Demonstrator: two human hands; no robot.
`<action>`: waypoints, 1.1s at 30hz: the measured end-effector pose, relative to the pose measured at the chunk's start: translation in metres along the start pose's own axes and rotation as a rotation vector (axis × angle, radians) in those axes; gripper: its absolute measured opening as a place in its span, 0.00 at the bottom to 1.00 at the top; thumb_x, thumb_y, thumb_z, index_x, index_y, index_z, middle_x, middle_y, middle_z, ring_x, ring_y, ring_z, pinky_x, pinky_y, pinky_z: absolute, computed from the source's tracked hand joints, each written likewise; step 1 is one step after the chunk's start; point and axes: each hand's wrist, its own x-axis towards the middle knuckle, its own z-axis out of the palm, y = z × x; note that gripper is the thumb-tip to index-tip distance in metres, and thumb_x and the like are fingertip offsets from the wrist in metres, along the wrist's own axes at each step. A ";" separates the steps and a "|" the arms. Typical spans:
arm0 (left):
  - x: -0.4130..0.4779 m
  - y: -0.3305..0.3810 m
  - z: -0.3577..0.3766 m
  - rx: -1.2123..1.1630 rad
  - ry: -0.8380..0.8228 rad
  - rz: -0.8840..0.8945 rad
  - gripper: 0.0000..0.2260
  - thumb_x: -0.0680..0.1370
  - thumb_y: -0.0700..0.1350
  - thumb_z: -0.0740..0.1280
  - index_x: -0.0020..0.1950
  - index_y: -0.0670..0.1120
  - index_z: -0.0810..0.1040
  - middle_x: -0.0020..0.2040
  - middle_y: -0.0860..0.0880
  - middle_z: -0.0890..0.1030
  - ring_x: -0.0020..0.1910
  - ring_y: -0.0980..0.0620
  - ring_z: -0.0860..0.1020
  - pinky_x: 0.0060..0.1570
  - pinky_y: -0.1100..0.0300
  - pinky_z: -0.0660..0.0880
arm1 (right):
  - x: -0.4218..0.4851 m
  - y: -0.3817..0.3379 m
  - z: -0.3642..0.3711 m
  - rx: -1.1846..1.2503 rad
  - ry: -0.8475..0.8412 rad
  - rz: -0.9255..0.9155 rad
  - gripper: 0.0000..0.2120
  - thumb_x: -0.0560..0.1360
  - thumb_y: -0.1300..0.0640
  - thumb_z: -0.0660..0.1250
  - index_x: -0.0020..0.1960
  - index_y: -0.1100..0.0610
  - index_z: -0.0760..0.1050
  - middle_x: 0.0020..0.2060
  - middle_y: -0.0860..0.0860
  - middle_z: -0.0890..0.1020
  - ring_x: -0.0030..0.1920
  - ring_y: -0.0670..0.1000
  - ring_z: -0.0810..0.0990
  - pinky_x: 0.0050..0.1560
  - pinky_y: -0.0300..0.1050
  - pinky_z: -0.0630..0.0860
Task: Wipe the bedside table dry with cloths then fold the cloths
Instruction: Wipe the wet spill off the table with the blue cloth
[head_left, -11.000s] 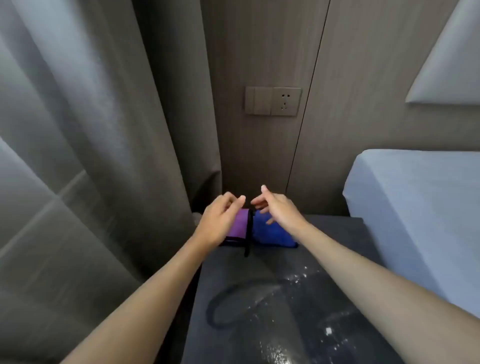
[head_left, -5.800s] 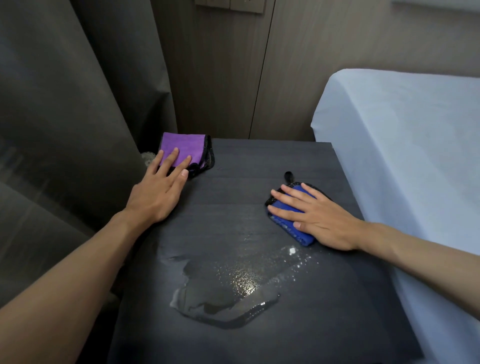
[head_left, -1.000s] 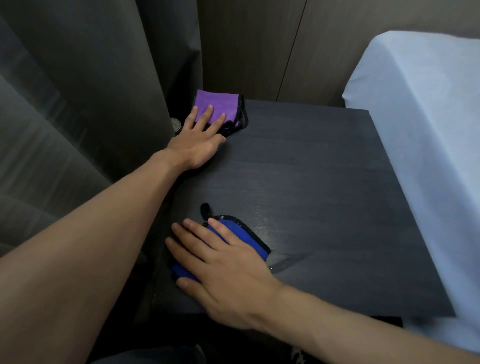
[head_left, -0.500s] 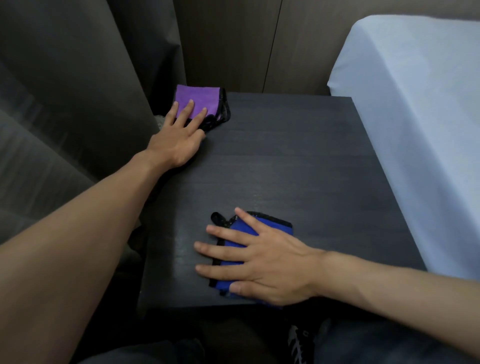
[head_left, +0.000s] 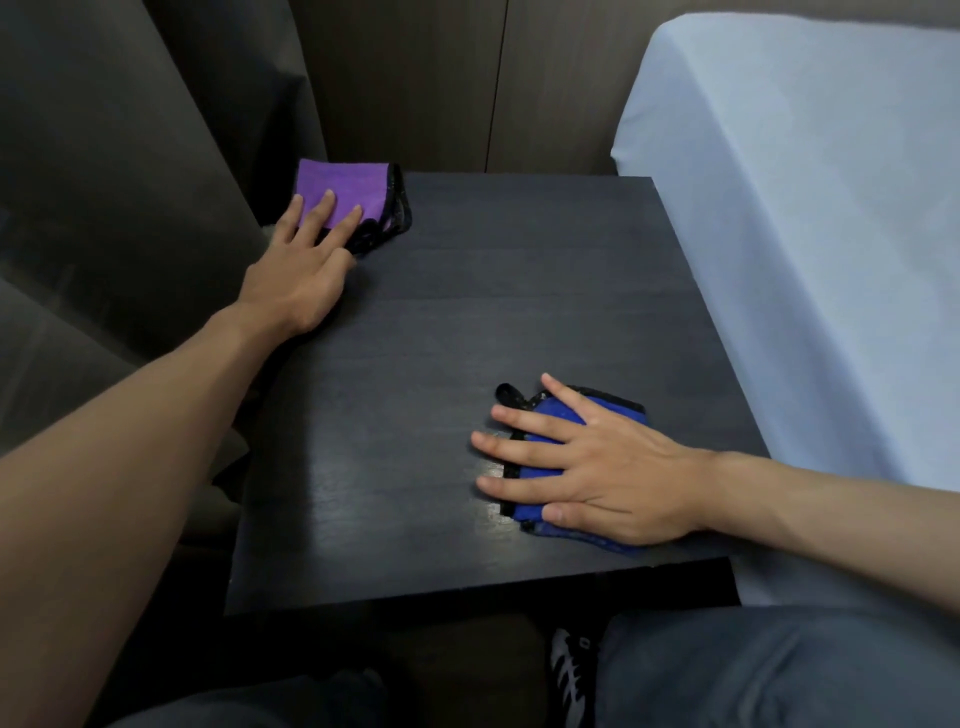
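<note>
The dark bedside table (head_left: 493, 291) fills the middle of the view. A folded purple cloth (head_left: 345, 189) with black trim lies at its back left corner. My left hand (head_left: 296, 280) lies flat beside it, three fingertips pressing on the cloth's near edge. A folded blue cloth (head_left: 558, 410) with black trim and a loop sits near the front right of the table. My right hand (head_left: 608, 467) is spread flat on top of it, covering most of it. A faint damp sheen (head_left: 332, 493) shows on the front left of the tabletop.
A pale blue bed (head_left: 831, 208) runs along the table's right side. Grey curtains (head_left: 104, 182) hang on the left and a wood-panel wall (head_left: 415, 78) stands behind. My jeans-clad knee (head_left: 779, 670) and a shoe (head_left: 569, 670) are below the front edge.
My right hand has slid the blue cloth rightward along the table's front. The puddle seen seconds ago is gone. My left hand stays on the purple cloth.
</note>
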 end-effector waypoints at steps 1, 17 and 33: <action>0.000 0.000 0.000 0.000 -0.001 -0.005 0.25 0.83 0.53 0.50 0.80 0.64 0.49 0.82 0.58 0.45 0.80 0.52 0.40 0.75 0.37 0.51 | -0.004 0.003 0.001 0.000 -0.004 0.009 0.25 0.86 0.45 0.47 0.82 0.43 0.49 0.83 0.46 0.48 0.82 0.52 0.40 0.77 0.69 0.41; 0.002 0.000 0.002 0.043 0.013 -0.017 0.25 0.84 0.51 0.52 0.80 0.63 0.49 0.82 0.57 0.45 0.80 0.51 0.40 0.75 0.40 0.49 | -0.064 0.037 0.014 0.112 0.001 0.369 0.25 0.86 0.45 0.43 0.82 0.42 0.46 0.83 0.44 0.46 0.82 0.50 0.40 0.77 0.70 0.41; 0.002 0.000 0.000 0.024 0.000 -0.014 0.25 0.84 0.52 0.52 0.80 0.63 0.49 0.82 0.57 0.45 0.80 0.51 0.40 0.74 0.37 0.50 | -0.088 0.026 0.007 0.575 -0.147 0.861 0.39 0.83 0.56 0.59 0.76 0.39 0.30 0.78 0.44 0.30 0.76 0.44 0.27 0.78 0.55 0.32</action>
